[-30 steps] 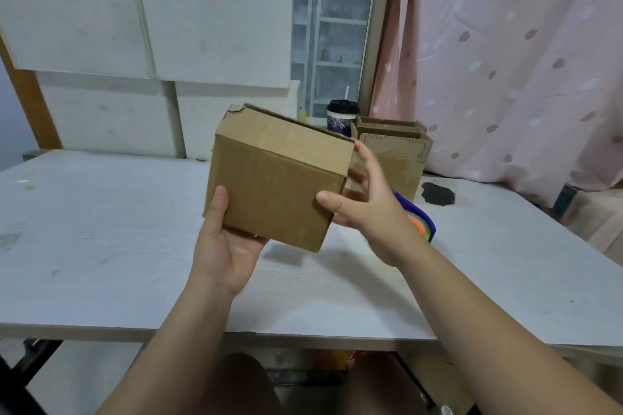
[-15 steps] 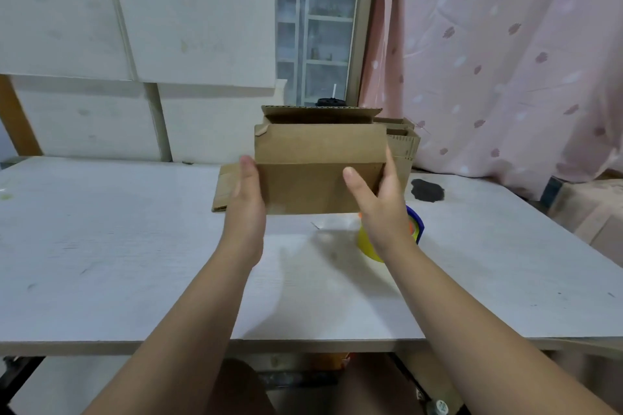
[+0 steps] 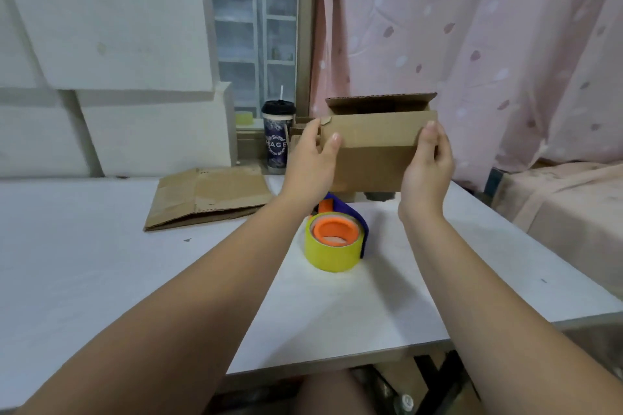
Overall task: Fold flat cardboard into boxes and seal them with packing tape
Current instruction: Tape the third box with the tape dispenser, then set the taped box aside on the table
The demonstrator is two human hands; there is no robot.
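- Now, head view: a brown corrugated cardboard box [image 3: 377,152] is held up off the white tabletop [image 3: 101,263], over its far right part and just beyond the tape.
- The left hand [image 3: 308,165] clamps the box's left end, thumb across the front face and the other fingers wrapped behind. The right hand [image 3: 426,165] grips the right end the same way.
- The box is squared up and its rear top flap stands open (the underside is hidden, so I cannot tell if it is taped).
- A yellow roll of packing tape in a blue-and-orange dispenser [image 3: 333,242] lies below the box, untouched. A flat brown cardboard blank [image 3: 207,195] lies well to the left.
- Step, as I read it: the box is formed and sealing is pending. Next, close the flaps, then free one hand for the dispenser while the other pins the seam.
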